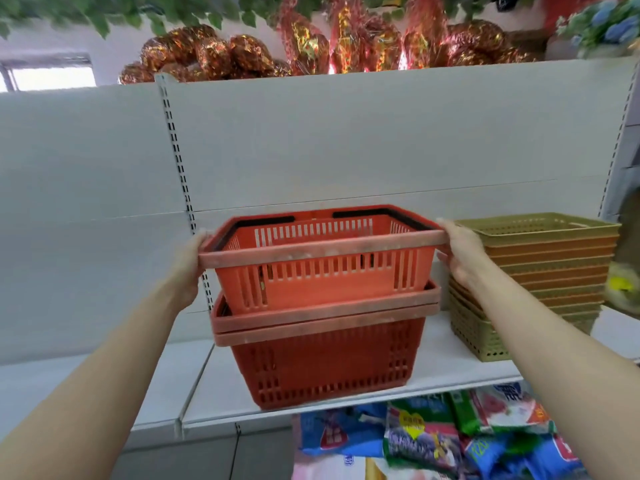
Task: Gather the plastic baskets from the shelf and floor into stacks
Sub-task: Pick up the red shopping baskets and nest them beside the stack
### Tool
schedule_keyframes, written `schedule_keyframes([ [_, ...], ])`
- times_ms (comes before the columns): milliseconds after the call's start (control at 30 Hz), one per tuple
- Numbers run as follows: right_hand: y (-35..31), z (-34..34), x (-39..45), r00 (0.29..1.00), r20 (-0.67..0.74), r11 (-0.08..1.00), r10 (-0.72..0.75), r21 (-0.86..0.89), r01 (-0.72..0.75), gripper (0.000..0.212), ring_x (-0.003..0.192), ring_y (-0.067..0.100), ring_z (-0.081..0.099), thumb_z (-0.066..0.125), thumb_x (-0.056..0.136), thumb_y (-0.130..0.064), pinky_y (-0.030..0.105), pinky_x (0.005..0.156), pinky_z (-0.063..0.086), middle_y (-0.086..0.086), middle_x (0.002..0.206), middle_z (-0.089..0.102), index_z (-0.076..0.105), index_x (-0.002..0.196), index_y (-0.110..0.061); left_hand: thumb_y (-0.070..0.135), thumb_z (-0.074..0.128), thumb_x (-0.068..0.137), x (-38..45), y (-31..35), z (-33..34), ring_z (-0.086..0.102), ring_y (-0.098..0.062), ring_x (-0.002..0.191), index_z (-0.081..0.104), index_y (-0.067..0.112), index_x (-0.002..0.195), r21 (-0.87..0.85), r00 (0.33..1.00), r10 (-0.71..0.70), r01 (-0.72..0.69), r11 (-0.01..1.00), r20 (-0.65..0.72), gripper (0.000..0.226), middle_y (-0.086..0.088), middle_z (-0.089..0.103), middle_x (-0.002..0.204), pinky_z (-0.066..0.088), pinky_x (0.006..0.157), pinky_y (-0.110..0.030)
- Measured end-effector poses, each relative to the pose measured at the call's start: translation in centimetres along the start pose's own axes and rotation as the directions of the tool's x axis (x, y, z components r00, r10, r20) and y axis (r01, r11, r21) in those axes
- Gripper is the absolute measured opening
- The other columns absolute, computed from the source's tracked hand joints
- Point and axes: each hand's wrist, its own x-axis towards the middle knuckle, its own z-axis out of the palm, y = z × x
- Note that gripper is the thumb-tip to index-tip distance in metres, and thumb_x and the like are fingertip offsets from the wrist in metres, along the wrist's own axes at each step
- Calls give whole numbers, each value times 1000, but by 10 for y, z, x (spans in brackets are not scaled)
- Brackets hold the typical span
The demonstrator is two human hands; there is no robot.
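Note:
A red plastic shopping basket (322, 271) with black handles folded on its rim sits partly nested in a stack of red baskets (325, 362) on the white shelf (207, 386). My left hand (188, 268) grips the top basket's left rim. My right hand (462, 251) grips its right rim. The top basket stands well above the two rims below it, slightly tilted. To the right, a stack of several olive and tan shallow baskets (540, 271) rests on the same shelf, partly hidden behind my right forearm.
A white back panel with slotted uprights (176, 143) rises behind the shelf. Shiny red-gold decorations (311, 46) and green leaves fill the top. Colourful packaged goods (433, 438) lie below the shelf edge at the lower right.

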Motion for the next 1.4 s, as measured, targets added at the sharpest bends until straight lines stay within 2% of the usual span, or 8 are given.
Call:
schedule_keyframes([
  [67, 31, -8, -9, 999, 19, 983, -39, -177, 42, 11, 94, 18, 55, 59, 92, -20, 27, 73, 42, 2, 96, 64, 70, 93, -16, 60, 37, 99, -22, -33, 1, 46, -9, 118, 54, 32, 131, 131, 1000, -23, 24, 991, -10, 46, 19, 50, 121, 29, 111, -42],
  [200, 83, -12, -28, 990, -11, 912, -142, -390, 127, 38, 123, 19, 50, 49, 100, -23, 29, 97, 38, 3, 134, 57, 56, 135, -11, 38, 49, 102, -56, -89, 22, 53, -17, 117, 51, 29, 134, 273, 975, 201, -168, 947, -96, 33, 6, 56, 126, 40, 95, -35],
  [300, 93, -3, -31, 979, -92, 906, -180, -403, 129, 48, 141, 23, 33, 39, 103, -28, 36, 111, 27, 3, 153, 38, 35, 149, -15, 35, 52, 101, -42, -102, 24, 50, -19, 127, 39, 26, 146, 254, 955, 255, -212, 944, -149, 48, 1, 51, 140, 40, 106, -38],
  [400, 91, 1, -31, 977, -120, 902, -178, -416, 114, 51, 138, 27, 37, 42, 101, -29, 39, 109, 30, 7, 151, 40, 33, 149, -15, 48, 60, 92, -28, -109, 13, 45, -20, 135, 30, 28, 151, 242, 970, 224, -196, 950, -95, 68, 1, 44, 149, 38, 112, -45],
  [567, 98, -2, -44, 973, -58, 899, -223, -397, 182, 58, 132, 23, 43, 56, 95, -38, 30, 99, 35, 6, 145, 47, 39, 146, -16, 59, 86, 50, -27, -118, 5, 41, -17, 136, 21, 31, 151, 339, 963, 267, -245, 908, -20, 123, 3, 37, 152, 39, 112, -44],
  [700, 95, -2, -43, 974, -74, 909, -213, -382, 169, 68, 134, 23, 41, 66, 89, -39, 34, 104, 36, 5, 147, 45, 38, 147, -16, 58, 87, 48, -21, -120, 15, 39, -17, 137, 23, 31, 151, 337, 957, 289, -259, 905, -39, 124, 3, 37, 152, 37, 114, -46],
  [867, 92, -12, -33, 967, -116, 911, -226, -378, 168, 69, 132, 22, 44, 70, 85, -40, 38, 109, 38, 5, 145, 48, 44, 144, -14, 34, 93, 62, -14, -121, 30, 41, -17, 136, 24, 27, 152, 327, 944, 329, -301, 896, -33, 114, 1, 39, 150, 38, 113, -46],
  [1400, 80, -91, 9, 942, -169, 885, -288, -423, 195, 64, 116, 20, 54, 78, 75, -43, 37, 100, 45, 4, 126, 60, 57, 128, -15, 34, 90, 58, -25, -118, 113, 40, -19, 135, 25, 33, 151, 330, 950, 308, -275, 903, -52, 113, -2, 36, 154, 41, 109, -46],
])
